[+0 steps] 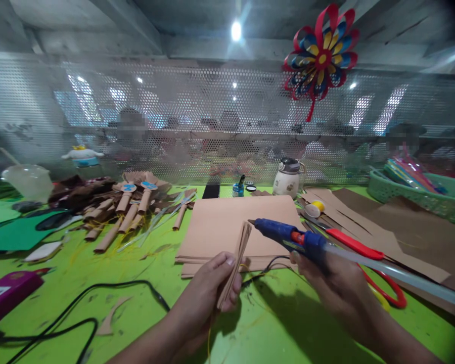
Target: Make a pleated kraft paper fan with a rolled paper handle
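Note:
My left hand [216,283] is closed around a narrow folded strip of brown kraft paper [239,247], held upright and tilted to the right. A thin yellow thread hangs below it. In my right hand [335,283] is a blue hot glue gun [288,235] with a long translucent glue stick [402,278] coming out of its back. The gun's dark nozzle points left, close to the top end of the folded paper; whether they touch I cannot tell. Behind both hands lies a stack of brown paper sheets [212,222].
Red-handled scissors [387,288] and cut brown paper [420,222] lie at right, near a green basket [451,194]. Rolled paper pieces [127,217] are heaped at left. A black cable [114,285] crosses the green table [144,323]. A jug [287,179] stands at the back.

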The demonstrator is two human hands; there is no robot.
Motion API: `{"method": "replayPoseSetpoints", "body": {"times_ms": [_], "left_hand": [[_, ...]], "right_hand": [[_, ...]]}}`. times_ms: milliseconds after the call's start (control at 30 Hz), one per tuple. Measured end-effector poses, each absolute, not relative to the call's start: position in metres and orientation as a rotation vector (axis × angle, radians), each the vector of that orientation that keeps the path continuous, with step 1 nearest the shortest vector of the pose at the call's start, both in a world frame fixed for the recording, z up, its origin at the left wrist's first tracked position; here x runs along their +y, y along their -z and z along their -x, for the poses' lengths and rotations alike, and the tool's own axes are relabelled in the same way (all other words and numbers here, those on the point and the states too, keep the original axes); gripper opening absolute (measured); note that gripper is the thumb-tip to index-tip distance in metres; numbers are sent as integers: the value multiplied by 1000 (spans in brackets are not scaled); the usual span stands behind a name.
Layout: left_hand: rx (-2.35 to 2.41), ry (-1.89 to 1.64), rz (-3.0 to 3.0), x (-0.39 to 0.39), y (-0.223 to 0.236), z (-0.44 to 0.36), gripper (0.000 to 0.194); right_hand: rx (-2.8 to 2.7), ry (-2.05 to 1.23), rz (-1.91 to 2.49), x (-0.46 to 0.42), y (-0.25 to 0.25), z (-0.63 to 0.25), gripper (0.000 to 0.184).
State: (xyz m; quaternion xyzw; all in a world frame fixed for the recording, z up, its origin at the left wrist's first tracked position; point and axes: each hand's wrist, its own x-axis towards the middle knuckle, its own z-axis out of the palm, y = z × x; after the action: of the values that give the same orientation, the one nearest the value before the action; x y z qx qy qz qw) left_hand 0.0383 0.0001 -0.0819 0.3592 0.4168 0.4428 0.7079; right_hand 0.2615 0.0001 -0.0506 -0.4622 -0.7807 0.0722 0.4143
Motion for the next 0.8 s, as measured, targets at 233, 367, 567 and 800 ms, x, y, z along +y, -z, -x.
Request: {"method": "replayPoseSetpoints", "body": {"times_ms": [233, 367, 567, 800], "left_hand": [[932, -973, -823, 0, 82, -39, 28], [950, -965, -814, 0, 81, -39, 27], [964, -983, -791, -1, 79, -40, 23], [905, -982, -812, -2, 81, -41, 20]], "right_hand": [[-1996, -215, 1152, -3, 43, -255, 24], [-1990, -207, 1117, -3, 42, -252, 20], [-1967, -227, 1131, -2, 46, -251, 21], [-1953, -208, 1154, 1, 47, -252, 21]]}}
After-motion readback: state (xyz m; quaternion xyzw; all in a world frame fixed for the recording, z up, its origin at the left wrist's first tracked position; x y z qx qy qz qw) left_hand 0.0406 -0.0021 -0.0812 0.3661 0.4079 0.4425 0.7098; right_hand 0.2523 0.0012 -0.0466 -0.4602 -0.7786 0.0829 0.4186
